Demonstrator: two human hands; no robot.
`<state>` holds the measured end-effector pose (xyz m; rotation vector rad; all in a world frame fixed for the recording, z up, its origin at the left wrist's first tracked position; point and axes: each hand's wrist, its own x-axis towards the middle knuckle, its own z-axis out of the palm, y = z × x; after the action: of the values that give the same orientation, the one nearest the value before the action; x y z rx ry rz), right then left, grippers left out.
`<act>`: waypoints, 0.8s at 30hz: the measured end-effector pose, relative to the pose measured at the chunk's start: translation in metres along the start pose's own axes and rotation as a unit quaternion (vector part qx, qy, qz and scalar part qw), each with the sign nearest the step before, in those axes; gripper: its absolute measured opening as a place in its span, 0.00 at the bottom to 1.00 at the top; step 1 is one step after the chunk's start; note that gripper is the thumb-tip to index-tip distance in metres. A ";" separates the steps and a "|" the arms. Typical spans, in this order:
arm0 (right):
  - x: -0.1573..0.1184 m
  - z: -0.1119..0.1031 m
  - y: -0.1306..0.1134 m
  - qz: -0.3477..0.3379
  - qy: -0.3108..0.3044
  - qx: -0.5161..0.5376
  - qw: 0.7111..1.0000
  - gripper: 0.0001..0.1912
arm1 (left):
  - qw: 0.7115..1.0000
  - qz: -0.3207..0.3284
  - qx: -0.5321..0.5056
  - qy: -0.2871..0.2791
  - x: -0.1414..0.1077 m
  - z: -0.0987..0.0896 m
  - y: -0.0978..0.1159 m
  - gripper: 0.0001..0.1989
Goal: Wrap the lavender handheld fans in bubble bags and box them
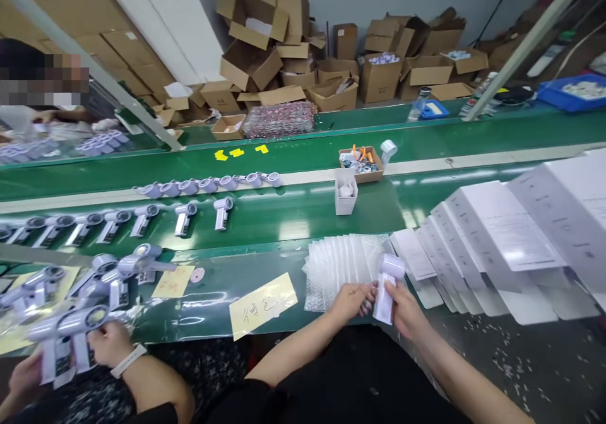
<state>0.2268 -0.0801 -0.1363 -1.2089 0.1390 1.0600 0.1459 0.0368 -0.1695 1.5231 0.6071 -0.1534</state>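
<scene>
While my right hand curls its fingers closed around the upright lavender device, my left touches its side with half-curled fingers; the device sits just before the fanned bubble bags; white boxes lean in a row to the right.

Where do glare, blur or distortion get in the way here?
Head view: bright reflections on the green bench; white boxes look stretched towards the right edge, their small print unreadable.
Head view: the device in the right hand is pale with little fine detail, though its outline is clear.
Head view: pixelation hides part of a co-worker.
</scene>
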 end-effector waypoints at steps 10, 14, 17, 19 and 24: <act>-0.070 -0.109 0.006 0.053 0.129 -0.042 0.989 0.28 | 0.798 0.155 0.574 -0.097 0.067 0.066 -0.008 0.08; -0.069 -0.115 -0.001 0.064 0.085 -0.023 0.994 0.28 | 0.810 0.143 0.565 -0.065 0.072 0.058 0.000 0.08; -0.060 -0.112 -0.016 0.065 0.035 -0.031 0.997 0.29 | 0.825 0.144 0.546 -0.025 0.067 0.051 0.014 0.11; -0.050 -0.106 -0.026 0.062 -0.002 -0.035 0.997 0.31 | 0.853 0.170 0.494 -0.009 0.059 0.048 0.023 0.12; -0.029 -0.094 -0.042 0.085 -0.100 -0.031 0.991 0.30 | 0.930 0.208 0.297 0.062 0.040 0.044 0.034 0.10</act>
<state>0.2816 -0.1717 -0.1276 -1.1538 0.0549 1.3373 0.2068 0.0080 -0.1608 2.2297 0.3301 0.0995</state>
